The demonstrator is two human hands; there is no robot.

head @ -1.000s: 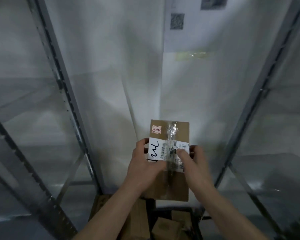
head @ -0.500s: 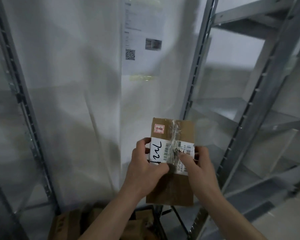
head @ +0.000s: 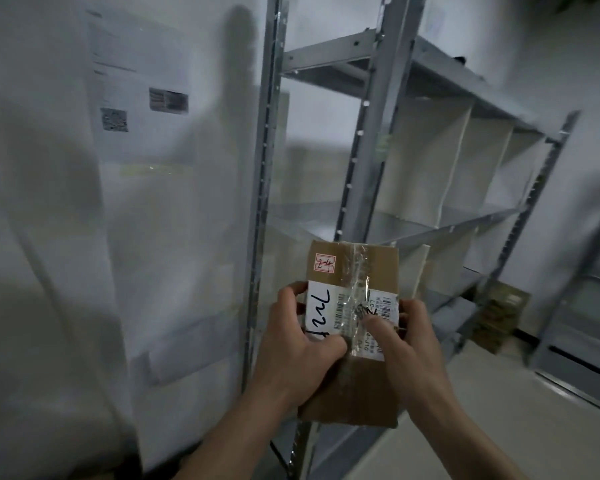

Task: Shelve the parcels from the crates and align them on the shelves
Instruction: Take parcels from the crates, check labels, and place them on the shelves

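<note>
A: Two hands carry one parcel (head: 355, 327) in mid-air, in front of the rack (head: 364, 161) and level with its lower shelves. Shelf (head: 406, 225) ahead shows bare metal beside white dividers.

B: Handling properties?

A: Parcel: small cardboard box, taped along the top seam. Judged rigid and light, since it is held up clear of any support. Tape (head: 357, 289) and label (head: 350, 317) are glossy; expect less friction there.

B: Grip condition?

A: Left hand (head: 302, 355): fingers curled round the left edge, thumb pressed on the label. Right hand (head: 409, 351): fingers wrapped round the right edge, thumb laid over the top face.

B: Recommended hold?

A: Opposite side edges, on bare cardboard. Avoid the tape strip.
</note>
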